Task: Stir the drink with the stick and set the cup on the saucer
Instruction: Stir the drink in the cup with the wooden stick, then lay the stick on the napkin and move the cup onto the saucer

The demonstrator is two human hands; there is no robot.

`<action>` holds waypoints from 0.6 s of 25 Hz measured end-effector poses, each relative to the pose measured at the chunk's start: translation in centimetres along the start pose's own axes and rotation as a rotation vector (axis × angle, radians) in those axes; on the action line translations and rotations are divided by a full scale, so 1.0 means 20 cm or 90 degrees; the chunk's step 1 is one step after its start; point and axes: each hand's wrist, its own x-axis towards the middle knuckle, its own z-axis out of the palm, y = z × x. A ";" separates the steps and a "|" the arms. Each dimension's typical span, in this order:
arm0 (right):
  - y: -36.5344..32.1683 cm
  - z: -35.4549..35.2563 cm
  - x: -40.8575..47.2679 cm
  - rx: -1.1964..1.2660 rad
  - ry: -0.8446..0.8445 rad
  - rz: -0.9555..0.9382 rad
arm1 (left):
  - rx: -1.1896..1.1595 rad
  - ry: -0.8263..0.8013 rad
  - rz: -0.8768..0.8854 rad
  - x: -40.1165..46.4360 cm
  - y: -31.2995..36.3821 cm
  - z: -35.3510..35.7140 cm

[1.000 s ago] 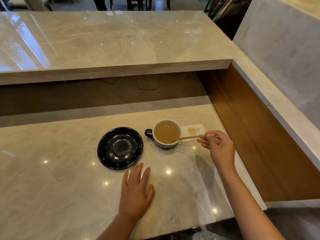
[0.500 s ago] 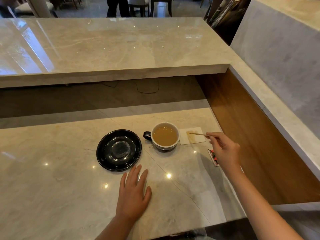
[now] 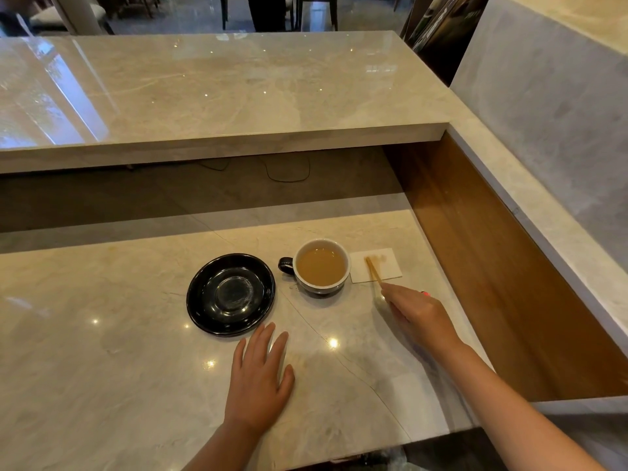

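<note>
Counter, marble, bearing everything. Saucer, black, empty, left of cup. Cup, full of tan drink, on counter just beside saucer, handle toward it. Napkin, stained, right of cup. Left hand flat, fingers spread, holding nothing. Right hand pinching stick, tip over napkin.

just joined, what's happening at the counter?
A person's right hand holds the wooden stick, its tip lying on a white napkin beside the cup. The cup, full of light brown drink, sits on the counter, not yet on the black saucer to its left. The left hand rests flat near the saucer.
</note>
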 end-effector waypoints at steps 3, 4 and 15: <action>-0.01 -0.01 -0.04 -0.007 -0.057 -0.020 | -0.006 0.004 0.002 0.00 0.00 0.00; -0.01 -0.01 -0.06 -0.002 -0.071 -0.025 | -0.009 0.006 0.003 0.00 0.00 0.00; -0.05 -0.01 -0.12 -0.004 -0.186 0.040 | -0.004 0.004 -0.002 0.00 -0.01 0.01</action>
